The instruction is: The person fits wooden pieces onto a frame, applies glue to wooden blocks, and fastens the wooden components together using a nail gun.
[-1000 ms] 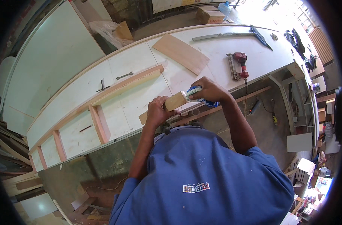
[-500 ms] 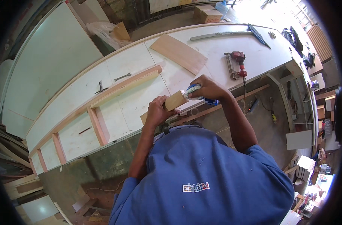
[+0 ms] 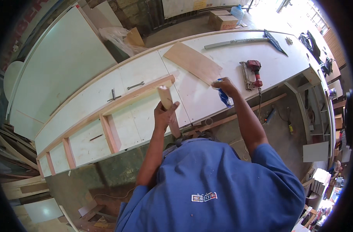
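My left hand (image 3: 162,117) is wrapped round a short length of timber (image 3: 165,98), which stands tilted up at the table's near side. Its upper end carries a whitish smear. In my right hand (image 3: 227,86) is a crumpled blue-and-white plastic pouch (image 3: 224,97), apart from the timber and close to a thin wooden board (image 3: 194,62) on the white table (image 3: 207,112). Left of the timber lies a wooden frame (image 3: 141,91) with several crosspieces. What the pouch contains cannot be seen.
A red nail gun (image 3: 255,71) with a hose lies right of my right hand. Beyond it is a long grey tool with a dark head (image 3: 276,42). A wrench (image 3: 135,85) and a small T-shaped metal tool (image 3: 114,95) lie behind the frame. Cardboard boxes (image 3: 224,22) stand beyond the table.
The timber has swung from lying slanted to pointing upward, and its end has come away from the pouch. My right hand has moved away to the right with the pouch.
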A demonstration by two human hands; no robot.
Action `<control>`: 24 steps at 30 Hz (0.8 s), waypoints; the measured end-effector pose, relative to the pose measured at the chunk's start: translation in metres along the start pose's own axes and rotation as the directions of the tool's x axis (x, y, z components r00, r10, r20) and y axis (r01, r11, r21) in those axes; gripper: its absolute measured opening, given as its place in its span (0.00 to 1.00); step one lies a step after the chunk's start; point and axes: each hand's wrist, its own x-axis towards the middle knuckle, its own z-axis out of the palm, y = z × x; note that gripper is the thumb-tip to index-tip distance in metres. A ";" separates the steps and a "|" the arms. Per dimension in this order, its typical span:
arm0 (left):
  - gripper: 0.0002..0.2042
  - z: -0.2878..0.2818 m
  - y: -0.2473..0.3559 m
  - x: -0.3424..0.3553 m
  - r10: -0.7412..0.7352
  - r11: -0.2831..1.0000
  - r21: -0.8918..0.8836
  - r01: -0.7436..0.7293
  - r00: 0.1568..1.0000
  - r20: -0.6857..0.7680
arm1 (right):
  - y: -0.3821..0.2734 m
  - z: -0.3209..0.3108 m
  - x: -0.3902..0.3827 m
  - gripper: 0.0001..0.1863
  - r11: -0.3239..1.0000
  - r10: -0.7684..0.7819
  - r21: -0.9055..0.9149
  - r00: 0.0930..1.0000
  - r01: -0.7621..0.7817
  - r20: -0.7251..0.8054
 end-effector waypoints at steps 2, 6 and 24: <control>0.28 -0.004 -0.017 0.019 -0.031 0.995 -0.097 0.017 0.990 -0.139 | 0.023 0.000 0.019 0.18 0.998 -0.038 -0.058 0.998 0.035 -0.044; 0.30 0.009 -0.032 0.047 -0.153 0.987 -0.078 0.142 0.974 -0.165 | 0.035 -0.007 0.035 0.34 0.961 -0.017 -0.272 0.977 -0.042 -0.211; 0.35 0.023 -0.059 0.121 -0.101 0.788 0.598 0.147 0.989 -0.110 | 0.006 0.191 -0.072 0.16 0.874 -0.367 -0.399 0.915 0.279 -0.165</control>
